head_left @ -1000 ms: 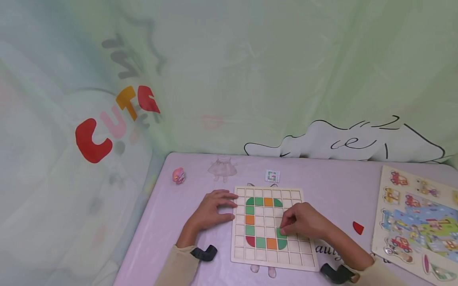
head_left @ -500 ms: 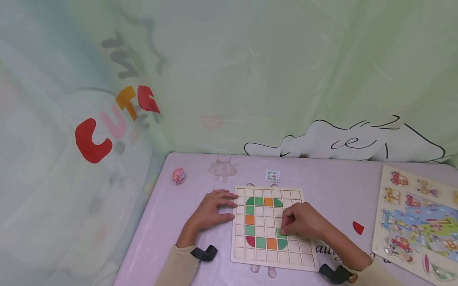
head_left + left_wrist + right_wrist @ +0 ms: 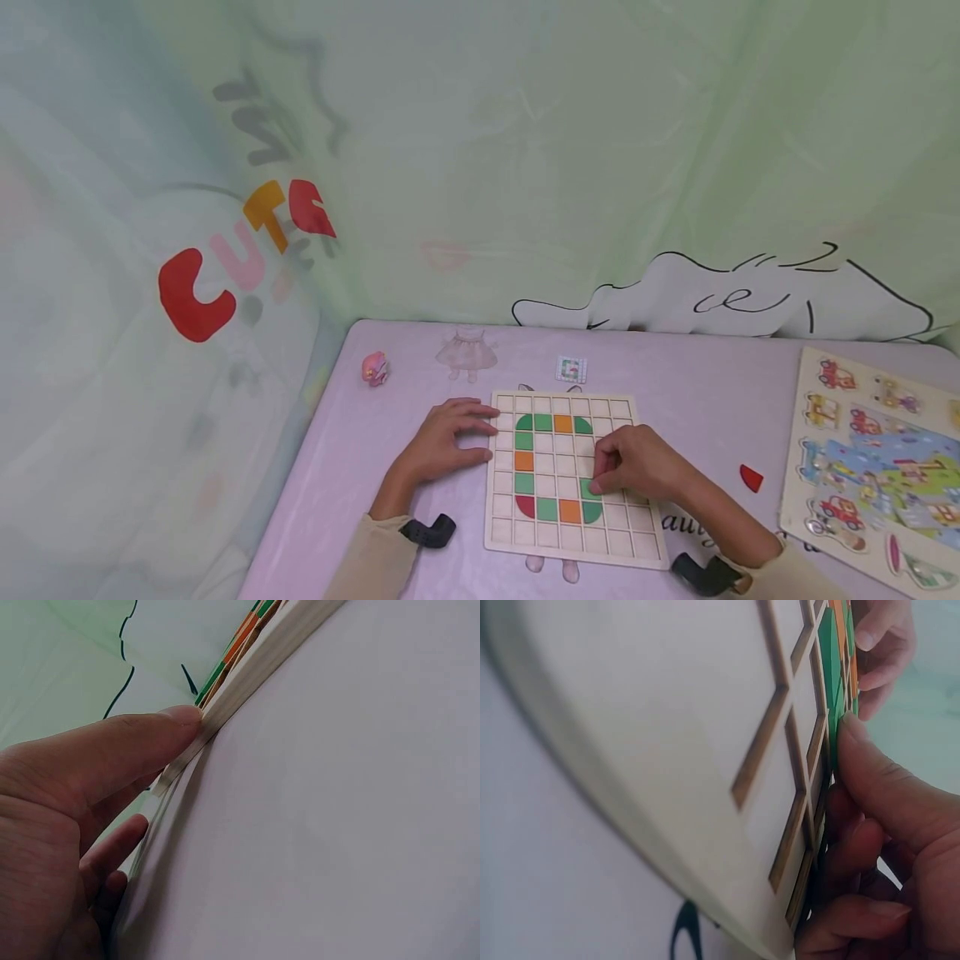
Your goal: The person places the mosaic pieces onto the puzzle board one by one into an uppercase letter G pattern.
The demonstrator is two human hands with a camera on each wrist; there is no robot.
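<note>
A wooden grid board lies on the table with green, orange and red tiles set in a partial ring. My right hand is over its right side, thumb and curled fingers at a green square tile. In the right wrist view the thumb rests on that green tile, just above a rounded green corner tile. My left hand lies beside the board's left edge with relaxed fingers. The left wrist view shows its thumb touching the board's side.
A red quarter-round tile lies on the table right of the board. Further right is a picture puzzle board. Behind the grid board sits a small pattern card, and a pink figurine stands at the back left.
The right thumb and fingers have shifted very slightly to the right at the green square tile. The left hand and the board have stayed still.
</note>
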